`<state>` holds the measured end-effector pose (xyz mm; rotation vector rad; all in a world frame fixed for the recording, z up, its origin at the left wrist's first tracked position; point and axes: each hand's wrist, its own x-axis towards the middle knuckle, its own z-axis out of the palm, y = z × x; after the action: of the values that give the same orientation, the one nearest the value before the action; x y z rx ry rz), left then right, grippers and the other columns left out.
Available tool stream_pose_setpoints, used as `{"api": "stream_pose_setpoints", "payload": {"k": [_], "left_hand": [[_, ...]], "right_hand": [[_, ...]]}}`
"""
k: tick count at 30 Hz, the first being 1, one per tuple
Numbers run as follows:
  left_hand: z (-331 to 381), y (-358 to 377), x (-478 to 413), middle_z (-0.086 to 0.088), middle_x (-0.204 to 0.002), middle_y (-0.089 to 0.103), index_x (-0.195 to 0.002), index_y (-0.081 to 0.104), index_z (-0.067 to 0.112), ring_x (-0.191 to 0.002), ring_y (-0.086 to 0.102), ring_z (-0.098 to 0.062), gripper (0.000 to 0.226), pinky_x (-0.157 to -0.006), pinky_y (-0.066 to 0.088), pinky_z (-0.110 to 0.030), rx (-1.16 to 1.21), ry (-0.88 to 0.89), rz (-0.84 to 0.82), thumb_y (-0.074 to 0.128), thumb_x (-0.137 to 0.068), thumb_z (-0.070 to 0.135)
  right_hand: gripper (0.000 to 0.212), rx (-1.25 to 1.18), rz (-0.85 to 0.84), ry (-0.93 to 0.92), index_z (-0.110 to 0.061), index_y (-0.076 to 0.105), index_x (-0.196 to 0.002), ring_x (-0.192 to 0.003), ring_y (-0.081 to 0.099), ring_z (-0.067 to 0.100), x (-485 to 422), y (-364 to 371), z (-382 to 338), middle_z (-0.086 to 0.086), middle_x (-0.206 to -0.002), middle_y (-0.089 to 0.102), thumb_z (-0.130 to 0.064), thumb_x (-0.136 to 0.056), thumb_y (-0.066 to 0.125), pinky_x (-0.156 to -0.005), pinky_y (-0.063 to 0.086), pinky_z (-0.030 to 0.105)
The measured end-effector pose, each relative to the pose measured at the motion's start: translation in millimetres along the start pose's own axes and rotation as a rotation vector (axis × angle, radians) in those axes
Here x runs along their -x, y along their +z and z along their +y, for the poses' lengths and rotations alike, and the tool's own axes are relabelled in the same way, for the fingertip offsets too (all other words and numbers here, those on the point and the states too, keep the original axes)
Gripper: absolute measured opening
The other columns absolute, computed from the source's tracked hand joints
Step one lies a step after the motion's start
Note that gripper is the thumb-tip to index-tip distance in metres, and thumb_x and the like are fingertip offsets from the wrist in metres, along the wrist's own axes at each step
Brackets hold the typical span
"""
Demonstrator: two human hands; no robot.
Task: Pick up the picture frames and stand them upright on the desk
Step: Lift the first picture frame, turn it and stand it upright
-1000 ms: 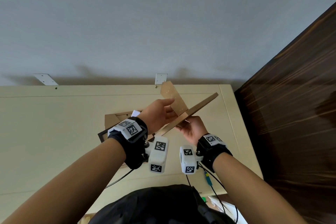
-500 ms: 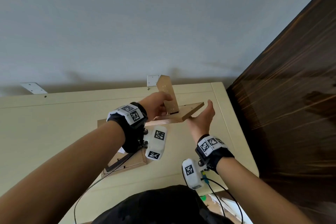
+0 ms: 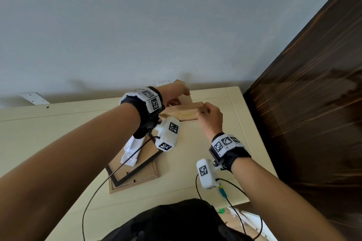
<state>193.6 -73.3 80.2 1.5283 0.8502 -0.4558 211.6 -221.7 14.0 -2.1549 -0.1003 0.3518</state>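
Head cam, single view: looks fwd/down, close over desk (image 3: 58, 123), facing wall (image 3: 137, 25).

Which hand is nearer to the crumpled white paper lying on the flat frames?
Left. The left hand is up at the held frame, its wrist above the crumpled white paper; the right hand is farther right.

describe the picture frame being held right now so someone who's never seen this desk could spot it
Look to the far right end of the cream desk, near the wall. The light wooden frame is held there between the left hand and right hand. Unlike the frames lying flat nearer the person, it is raised off the desk.
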Motion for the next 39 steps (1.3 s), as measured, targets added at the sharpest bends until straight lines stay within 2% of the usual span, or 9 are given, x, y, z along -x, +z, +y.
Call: {"api": "stream_pose_setpoints", "payload": {"k": [4, 7, 11, 16, 20, 25, 29, 33, 39], "left_hand": [[15.0, 2.6, -5.5, -0.009, -0.092, 0.056, -0.124, 0.053, 0.015, -0.079, 0.055, -0.023, 0.049, -0.082, 0.048, -0.033, -0.162, -0.014, -0.060, 0.058, -0.082, 0.041], [24.6, 10.4, -10.4, -0.017, -0.122, 0.063, -0.125, 0.054, 0.016, -0.109, 0.059, -0.035, 0.061, -0.104, 0.042, -0.051, -0.331, -0.025, -0.106, 0.058, -0.073, 0.050], [37.9, 21.3, -11.7, -0.012, -0.122, 0.061, -0.126, 0.053, 0.012, -0.108, 0.055, -0.030, 0.045, -0.101, 0.044, -0.041, -0.411, 0.008, -0.055, 0.047, -0.090, 0.039], [48.4, 39.8, -30.4, -0.023, -0.138, 0.051, -0.115, 0.053, -0.003, -0.118, 0.053, -0.033, 0.028, -0.098, 0.042, -0.035, -0.791, 0.206, 0.021, 0.032, -0.099, 0.007], [61.8, 51.4, -35.0, -0.025, -0.141, 0.048, -0.118, 0.055, 0.000, -0.116, 0.051, -0.034, 0.032, -0.062, 0.037, -0.018, -0.673, 0.145, 0.032, 0.031, -0.100, 0.013], [60.4, 59.8, -59.8, -0.023, -0.123, 0.058, -0.100, 0.052, -0.004, -0.101, 0.057, -0.035, 0.020, -0.081, 0.043, -0.037, -0.746, 0.153, 0.103, 0.034, -0.098, 0.003], [63.1, 56.2, -53.1, -0.014, -0.091, 0.059, -0.083, 0.053, 0.000, -0.087, 0.051, -0.030, 0.025, -0.073, 0.039, -0.033, -0.688, 0.255, 0.183, 0.037, -0.094, 0.015], [59.7, 49.4, -56.6, -0.015, -0.109, 0.070, -0.111, 0.065, 0.002, -0.105, 0.062, -0.033, 0.036, -0.085, 0.049, -0.035, -0.729, 0.367, 0.227, 0.039, -0.092, 0.019], [48.1, 38.8, -58.3, -0.017, -0.120, 0.065, -0.115, 0.063, 0.003, -0.103, 0.057, -0.031, 0.039, -0.090, 0.047, -0.037, -0.823, 0.434, 0.224, 0.035, -0.094, 0.019]], "right_hand": [[0.011, -0.056, -0.034, 0.058, 0.000, 0.053, -0.065, -0.064, 0.036, 0.021, -9.6, -5.5, -0.5, 0.012, -0.062, 0.051, 0.000, -0.071, 0.043, -0.056, 0.029, 0.028], [0.020, -0.105, -0.046, 0.111, 0.001, 0.063, -0.076, -0.069, 0.053, 0.022, -18.4, -6.9, 6.6, 0.020, -0.075, 0.069, -0.001, -0.066, 0.045, -0.064, 0.045, 0.028], [0.026, -0.173, -0.106, 0.161, -0.003, 0.069, -0.079, -0.089, 0.071, 0.032, -23.8, -11.5, 9.8, 0.016, -0.087, 0.076, -0.004, -0.063, 0.049, -0.082, 0.059, 0.047], [0.029, -0.271, -0.141, 0.240, 0.004, 0.069, -0.090, -0.092, 0.070, 0.035, -27.0, -18.9, 5.5, 0.023, -0.097, 0.074, 0.001, -0.067, 0.052, -0.075, 0.058, 0.037], [0.026, -0.356, -0.138, 0.312, 0.004, 0.069, -0.091, -0.103, 0.068, 0.037, -29.6, -24.7, 8.7, 0.026, -0.105, 0.072, 0.005, -0.069, 0.055, -0.090, 0.055, 0.050], [0.022, -0.398, -0.132, 0.385, -0.010, 0.058, -0.065, -0.099, 0.069, 0.033, -34.7, -32.3, 12.7, 0.018, -0.093, 0.070, 0.010, -0.075, 0.054, -0.090, 0.053, 0.045], [0.020, -0.434, -0.124, 0.416, 0.014, 0.062, -0.093, -0.100, 0.066, 0.031, -38.7, -33.5, 17.6, 0.020, -0.102, 0.069, 0.011, -0.075, 0.054, -0.085, 0.053, 0.039], [0.011, -0.395, -0.133, 0.443, 0.003, 0.057, -0.086, -0.090, 0.056, 0.025, -33.6, -36.3, 19.5, 0.010, -0.085, 0.062, 0.011, -0.080, 0.051, -0.066, 0.041, 0.025], [0.031, -0.434, -0.107, 0.469, 0.017, 0.055, -0.111, -0.087, 0.060, 0.024, -34.1, -32.9, 20.7, 0.017, -0.103, 0.061, 0.014, -0.082, 0.045, -0.064, 0.043, 0.025]]}}
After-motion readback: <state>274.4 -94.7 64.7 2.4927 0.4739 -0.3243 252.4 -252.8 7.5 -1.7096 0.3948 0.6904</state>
